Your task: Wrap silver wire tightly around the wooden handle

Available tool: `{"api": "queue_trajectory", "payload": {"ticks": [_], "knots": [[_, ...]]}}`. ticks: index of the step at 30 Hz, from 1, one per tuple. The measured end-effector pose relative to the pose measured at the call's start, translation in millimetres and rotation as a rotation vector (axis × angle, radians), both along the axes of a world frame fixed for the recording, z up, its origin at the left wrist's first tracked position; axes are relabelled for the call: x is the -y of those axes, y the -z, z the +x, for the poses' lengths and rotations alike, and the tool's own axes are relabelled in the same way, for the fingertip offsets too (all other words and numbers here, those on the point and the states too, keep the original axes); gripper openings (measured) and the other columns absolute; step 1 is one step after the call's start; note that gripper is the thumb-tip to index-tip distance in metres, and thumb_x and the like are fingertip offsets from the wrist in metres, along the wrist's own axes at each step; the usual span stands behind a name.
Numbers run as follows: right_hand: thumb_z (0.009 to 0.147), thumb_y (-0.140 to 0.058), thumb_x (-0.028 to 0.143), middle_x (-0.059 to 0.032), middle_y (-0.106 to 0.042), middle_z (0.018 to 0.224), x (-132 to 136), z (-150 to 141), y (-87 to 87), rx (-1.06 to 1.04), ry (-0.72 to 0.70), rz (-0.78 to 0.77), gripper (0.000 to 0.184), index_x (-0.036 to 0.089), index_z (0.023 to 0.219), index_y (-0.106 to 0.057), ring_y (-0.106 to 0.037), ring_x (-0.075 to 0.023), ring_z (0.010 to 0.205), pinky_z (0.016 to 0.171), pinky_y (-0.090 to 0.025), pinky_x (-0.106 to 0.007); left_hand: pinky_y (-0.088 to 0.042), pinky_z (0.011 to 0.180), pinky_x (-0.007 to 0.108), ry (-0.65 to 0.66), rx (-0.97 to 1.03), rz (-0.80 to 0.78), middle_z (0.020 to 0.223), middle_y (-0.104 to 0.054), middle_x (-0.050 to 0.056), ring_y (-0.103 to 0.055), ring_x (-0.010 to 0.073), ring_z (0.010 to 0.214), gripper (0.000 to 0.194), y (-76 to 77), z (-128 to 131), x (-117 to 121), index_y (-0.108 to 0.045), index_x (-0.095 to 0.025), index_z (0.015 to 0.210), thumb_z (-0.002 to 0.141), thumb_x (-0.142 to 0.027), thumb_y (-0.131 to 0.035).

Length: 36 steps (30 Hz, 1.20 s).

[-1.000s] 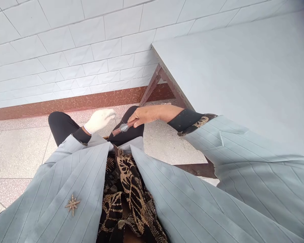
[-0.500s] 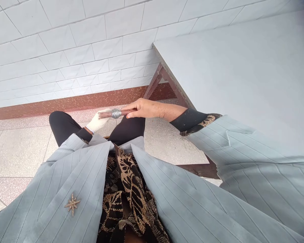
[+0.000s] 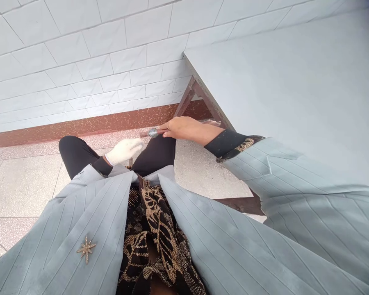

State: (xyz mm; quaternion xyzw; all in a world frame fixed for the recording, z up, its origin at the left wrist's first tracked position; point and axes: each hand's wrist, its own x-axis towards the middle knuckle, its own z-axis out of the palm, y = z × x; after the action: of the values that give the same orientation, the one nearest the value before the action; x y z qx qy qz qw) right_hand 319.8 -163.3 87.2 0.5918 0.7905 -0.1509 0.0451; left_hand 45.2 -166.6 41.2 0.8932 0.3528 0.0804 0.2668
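Note:
My right hand is bare and wrapped round a brown stick with silver wire wound about it near one end. That wire-bound end points left, out past my fingers. A ragged pale tip shows behind my right wrist; whether it belongs to the stick I cannot tell. To the left and slightly below, my left hand wears a white glove. Its fingers are stretched out towards the stick, apart from it, and hold nothing that I can see.
A grey-white table on brown legs takes up the right side. Ahead stands a white tiled wall with a reddish-brown skirting. My knees in black trousers are above a speckled tile floor.
The stick has left my gloved left hand and moved right in my right hand. My left fingers have straightened. A ragged pale tip now shows behind my right wrist.

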Motion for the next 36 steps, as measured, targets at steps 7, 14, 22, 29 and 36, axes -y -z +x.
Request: {"api": "queue_trajectory", "payload": {"ticks": [7, 14, 22, 29, 36], "knots": [[0.091, -0.072, 0.034, -0.001, -0.081, 0.103, 7, -6, 1.6, -0.263, -0.386, -0.459, 0.033, 0.023, 0.118, -0.086, -0.07, -0.0183, 0.088, 0.081, -0.049, -0.026, -0.053, 0.099, 0.037, -0.143, 0.184, 0.037, 0.105, -0.076, 0.007, -0.069, 0.0206, 0.098, 0.023, -13.3, -9, -16, -0.069, -0.018, 0.103, 0.099, -0.022, -0.046], [0.093, -0.069, 0.04, -0.0028, -0.078, 0.107, 7, -11, -8.8, -0.572, -0.152, -0.176, 0.046, 0.025, 0.136, -0.081, -0.066, -0.0188, 0.091, 0.083, -0.049, -0.029, -0.052, 0.096, 0.036, -0.156, 0.237, -0.168, 0.096, -0.072, 0.006, -0.066, 0.0199, 0.093, 0.021, 18.7, -3, -9, -0.067, -0.017, 0.095, 0.101, -0.026, -0.049], [0.095, -0.065, 0.036, -0.0041, -0.074, 0.1, 1, -8, -3.4, -0.499, 0.097, -0.025, 0.043, 0.024, 0.133, -0.081, -0.063, -0.0206, 0.088, 0.083, -0.048, -0.033, -0.05, 0.095, 0.034, -0.057, 0.143, -0.098, 0.095, -0.071, 0.003, -0.067, 0.02, 0.095, 0.025, 18.5, 0, 2, -0.065, -0.02, 0.095, 0.104, -0.031, -0.044], [0.099, -0.063, 0.038, -0.007, -0.078, 0.112, 1, -6, -1.9, -0.265, 0.1, 0.073, 0.041, 0.029, 0.135, -0.081, -0.07, -0.027, 0.102, 0.086, -0.05, -0.036, -0.051, 0.097, 0.035, 0.02, 0.009, 0.008, 0.104, -0.077, 0.005, -0.072, 0.0223, 0.1, 0.027, 8.0, 4, 9, -0.07, -0.02, 0.101, 0.106, -0.029, -0.045], [0.097, -0.067, 0.029, -0.0048, -0.081, 0.118, 0, -6, 2.3, -0.123, -0.249, -0.161, 0.042, 0.03, 0.137, -0.08, -0.073, -0.0229, 0.098, 0.084, -0.049, -0.032, -0.052, 0.1, 0.038, -0.017, 0.012, 0.133, 0.111, -0.079, 0.008, -0.071, 0.025, 0.107, 0.031, -22.8, -4, -2, -0.075, -0.018, 0.113, 0.104, -0.026, -0.046]]}}
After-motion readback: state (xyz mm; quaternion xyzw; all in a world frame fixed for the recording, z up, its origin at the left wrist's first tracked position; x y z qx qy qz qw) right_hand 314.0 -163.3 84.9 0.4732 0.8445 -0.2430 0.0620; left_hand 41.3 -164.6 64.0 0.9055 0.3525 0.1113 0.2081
